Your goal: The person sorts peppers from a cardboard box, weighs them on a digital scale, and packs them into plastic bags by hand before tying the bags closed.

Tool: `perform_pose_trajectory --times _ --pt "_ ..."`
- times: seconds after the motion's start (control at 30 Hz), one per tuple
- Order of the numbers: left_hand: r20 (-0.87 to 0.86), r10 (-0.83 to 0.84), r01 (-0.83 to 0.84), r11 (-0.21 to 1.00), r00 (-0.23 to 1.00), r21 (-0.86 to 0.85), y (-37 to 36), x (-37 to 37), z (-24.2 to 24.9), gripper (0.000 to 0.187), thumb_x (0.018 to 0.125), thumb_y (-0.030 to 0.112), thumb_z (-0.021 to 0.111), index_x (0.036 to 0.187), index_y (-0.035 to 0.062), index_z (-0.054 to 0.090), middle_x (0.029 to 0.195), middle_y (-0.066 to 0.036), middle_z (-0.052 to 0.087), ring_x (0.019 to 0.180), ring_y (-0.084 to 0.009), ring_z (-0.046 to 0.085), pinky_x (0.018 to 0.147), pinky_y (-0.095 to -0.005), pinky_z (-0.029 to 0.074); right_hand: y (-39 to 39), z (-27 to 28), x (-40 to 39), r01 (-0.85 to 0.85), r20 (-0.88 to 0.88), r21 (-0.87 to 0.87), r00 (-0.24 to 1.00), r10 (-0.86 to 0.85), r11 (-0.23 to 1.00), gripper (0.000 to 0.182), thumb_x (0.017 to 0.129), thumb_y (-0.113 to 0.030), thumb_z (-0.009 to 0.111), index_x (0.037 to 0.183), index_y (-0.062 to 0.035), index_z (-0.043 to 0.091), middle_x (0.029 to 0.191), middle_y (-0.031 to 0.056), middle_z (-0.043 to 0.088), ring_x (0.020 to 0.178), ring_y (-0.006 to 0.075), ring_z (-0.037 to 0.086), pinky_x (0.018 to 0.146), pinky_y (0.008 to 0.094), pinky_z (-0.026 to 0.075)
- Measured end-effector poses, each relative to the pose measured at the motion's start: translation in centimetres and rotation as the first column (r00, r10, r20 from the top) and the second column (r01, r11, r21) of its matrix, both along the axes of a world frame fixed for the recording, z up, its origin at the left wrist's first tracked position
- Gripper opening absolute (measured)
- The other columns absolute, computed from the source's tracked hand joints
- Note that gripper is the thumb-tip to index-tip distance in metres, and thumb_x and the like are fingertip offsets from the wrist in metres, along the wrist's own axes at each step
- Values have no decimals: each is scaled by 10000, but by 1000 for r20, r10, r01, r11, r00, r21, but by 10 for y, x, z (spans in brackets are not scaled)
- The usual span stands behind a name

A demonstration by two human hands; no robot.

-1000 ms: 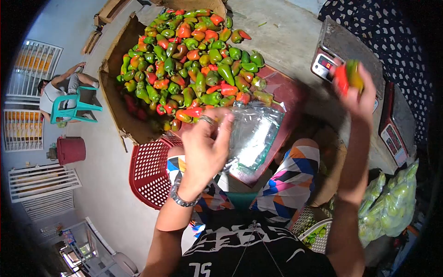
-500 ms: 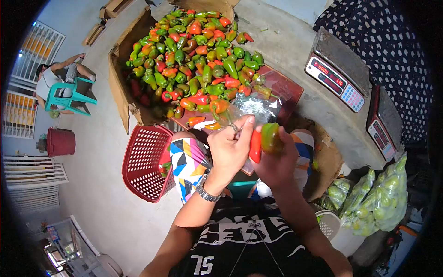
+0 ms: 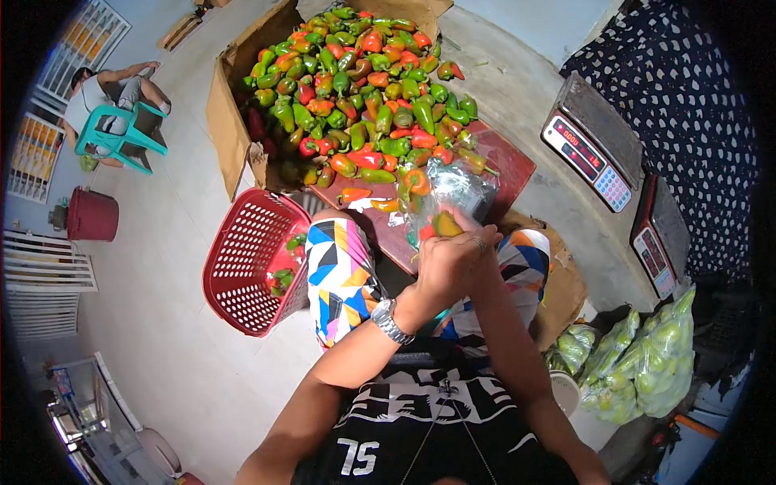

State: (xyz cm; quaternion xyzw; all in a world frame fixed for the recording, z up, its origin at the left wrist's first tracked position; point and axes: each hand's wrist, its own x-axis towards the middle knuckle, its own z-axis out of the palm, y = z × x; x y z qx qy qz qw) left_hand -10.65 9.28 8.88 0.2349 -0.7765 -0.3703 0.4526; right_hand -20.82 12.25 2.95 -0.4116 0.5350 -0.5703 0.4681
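Observation:
My left hand (image 3: 449,263), with a watch and ring, is closed at the mouth of a clear plastic bag (image 3: 439,191) above the red board. It overlaps my right hand (image 3: 462,218), whose fingers are mostly hidden. My right hand is closed on a green-brown bell pepper (image 3: 446,224), with a bit of a red pepper (image 3: 426,233) beside it, both at the bag's opening. An orange pepper (image 3: 417,183) shows at the bag's left side. Beyond my hands, a heap of red and green peppers (image 3: 356,81) spills from a cardboard box (image 3: 222,133) onto the red board (image 3: 509,166).
A red perforated basket (image 3: 234,267) with a few bagged peppers stands left of my knee. Two digital scales (image 3: 586,153) sit on the right ledge. Bags of green produce (image 3: 651,364) lie at lower right. A person (image 3: 101,93) sits on a green chair (image 3: 121,137) at far left.
Both hands have come together, my left crossing over my right. The green-brown and red peppers have moved left to the bag's mouth. The view has shifted slightly.

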Motion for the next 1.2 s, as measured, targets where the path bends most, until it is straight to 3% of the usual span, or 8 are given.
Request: perform_pose_trajectory --times 0.4,0.5,0.6,0.7,0.8,0.93,1.03,1.2 --pt "147 -3 37 973 989 -230 -18 -16 -5 166 953 156 742 1047 30 797 827 -184 749 693 -270 750 595 -401 564 -30 4 -22 -187 -390 45 901 190 981 444 1030 -179 615 1445 -38 543 1248 85 651 1128 159 626 1016 330 488" --pt "107 114 -127 984 988 125 -29 -11 10 165 954 191 720 936 41 785 685 -193 679 634 -392 698 564 -447 539 -27 14 -28 -250 -491 30 840 232 968 428 1022 -170 631 1426 -43 571 1227 84 660 1108 150 630 1005 322 495" --pt "132 187 -203 971 974 127 -59 -1 43 277 999 245 745 953 -24 793 633 -173 670 584 -119 669 547 -352 520 -13 80 -35 -291 -544 45 795 268 956 412 1014 -160 648 1407 -48 599 1205 83 669 1087 141 635 994 314 501" --pt "116 113 -142 947 987 287 -87 5 62 277 1002 267 743 1005 -2 811 649 -57 707 613 -69 619 570 -304 509 16 195 -32 -135 -208 227 961 184 965 407 915 -150 787 1290 -31 682 1137 73 711 1005 147 659 914 316 536" --pt "104 104 -131 946 989 298 -101 9 87 244 973 247 759 990 12 819 688 -111 727 606 -120 652 579 -335 502 25 199 -54 51 -570 -309 789 -228 950 516 850 -137 860 1321 -43 673 1183 72 723 1000 172 682 871 326 561" --pt "-1 89 -84 943 996 323 -103 9 116 236 968 226 767 981 -4 816 606 -34 656 571 -57 558 532 -293 451 25 94 -70 74 -632 -307 730 -262 949 996 699 -141 967 1548 -48 454 1446 128 593 1240 261 632 1042 411 509" --pt "-33 85 -67 927 996 369 -92 12 142 245 979 225 760 958 -15 805 581 9 617 555 -35 514 511 -272 417 17 48 -28 70 -409 -258 896 -175 964 1158 688 -140 978 1614 -22 293 1506 155 532 1355 281 559 1138 441 439" --pt "-203 90 20 873 975 487 -64 -7 143 215 1022 193 738 975 -12 784 670 47 647 524 -8 496 464 -205 373 -36 18 11 155 -159 -227 968 -194 961 856 863 -152 867 1549 -17 373 1483 129 553 1309 233 576 1125 411 451"
